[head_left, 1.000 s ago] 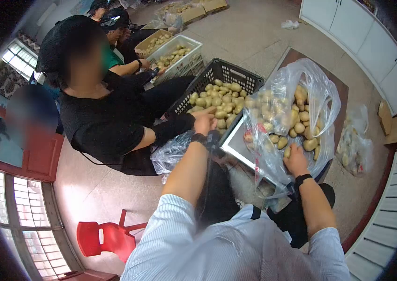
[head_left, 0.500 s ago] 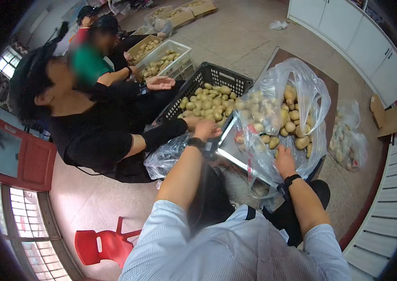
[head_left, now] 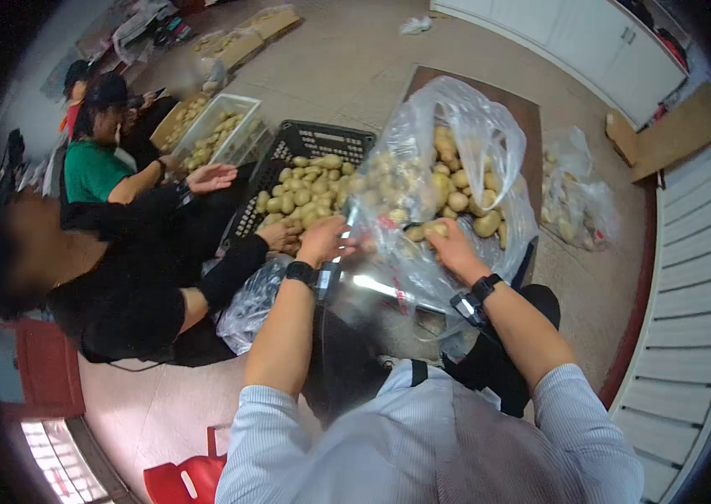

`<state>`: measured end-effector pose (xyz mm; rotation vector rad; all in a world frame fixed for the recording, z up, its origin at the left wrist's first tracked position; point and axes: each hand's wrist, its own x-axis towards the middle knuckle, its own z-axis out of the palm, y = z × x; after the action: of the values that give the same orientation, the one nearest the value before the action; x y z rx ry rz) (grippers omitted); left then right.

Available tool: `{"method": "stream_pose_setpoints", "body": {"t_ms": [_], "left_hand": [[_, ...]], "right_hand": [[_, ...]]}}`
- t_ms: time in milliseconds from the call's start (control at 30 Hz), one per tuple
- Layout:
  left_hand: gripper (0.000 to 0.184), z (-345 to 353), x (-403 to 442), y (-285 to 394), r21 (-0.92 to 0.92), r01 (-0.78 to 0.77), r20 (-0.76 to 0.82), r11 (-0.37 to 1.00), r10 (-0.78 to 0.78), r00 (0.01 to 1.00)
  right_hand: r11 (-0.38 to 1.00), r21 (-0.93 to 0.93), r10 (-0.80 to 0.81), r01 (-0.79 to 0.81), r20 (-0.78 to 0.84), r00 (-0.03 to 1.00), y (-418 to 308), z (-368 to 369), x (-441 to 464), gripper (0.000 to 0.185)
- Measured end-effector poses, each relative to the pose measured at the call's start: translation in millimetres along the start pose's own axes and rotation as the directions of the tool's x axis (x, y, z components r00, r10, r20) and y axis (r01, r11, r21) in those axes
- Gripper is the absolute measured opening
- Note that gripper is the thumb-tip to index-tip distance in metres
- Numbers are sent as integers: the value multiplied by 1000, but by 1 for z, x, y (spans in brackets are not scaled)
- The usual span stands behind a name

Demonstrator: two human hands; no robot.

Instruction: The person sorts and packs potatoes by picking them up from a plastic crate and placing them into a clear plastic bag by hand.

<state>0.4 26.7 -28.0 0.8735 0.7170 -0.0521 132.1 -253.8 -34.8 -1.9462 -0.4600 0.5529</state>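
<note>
Left hand [head_left: 328, 241] has drawn back from over the black plastic crate [head_left: 326, 135] and now hangs between its near corner and the clear plastic bag [head_left: 477, 118]; fingers apart, no potato seen in it. Right hand [head_left: 456, 249], in among the bag's potatoes half a second ago and there yet, has its fingers closed on one potato [head_left: 435, 228] at the bag's near side. Reads as the left being free while the picking has passed to the right. Co-worker in black: one hand [head_left: 276, 236] at the crate's near end, the other [head_left: 211, 177] raised, palm showing. Count: one potato in the fingers; loose potatoes [head_left: 309, 183] in crate and bag overlap too much to number. One black crate, one white crate [head_left: 244, 104] beyond it; one big bag at the hands, one filled bag [head_left: 575, 202] on the floor to the right; one red chair [head_left: 192, 480], partly cut off.
</note>
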Motion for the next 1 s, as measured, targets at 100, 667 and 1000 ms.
{"method": "stream_pose_setpoints", "body": {"t_ms": [100, 667, 1000], "left_hand": [[27, 28, -16, 5, 198, -5, -41, 980, 13, 999], [31, 52, -29, 2, 217, 60, 373, 974, -139, 917], [37, -8, 4, -1, -57, -105, -82, 993, 100, 992]], "right_hand": [[1000, 27, 9, -10, 50, 999, -28, 10, -7, 45], [932, -7, -355, 363, 185, 916, -53, 57, -9, 58], [977, 21, -213, 214, -31, 977, -9, 25, -27, 32]]}}
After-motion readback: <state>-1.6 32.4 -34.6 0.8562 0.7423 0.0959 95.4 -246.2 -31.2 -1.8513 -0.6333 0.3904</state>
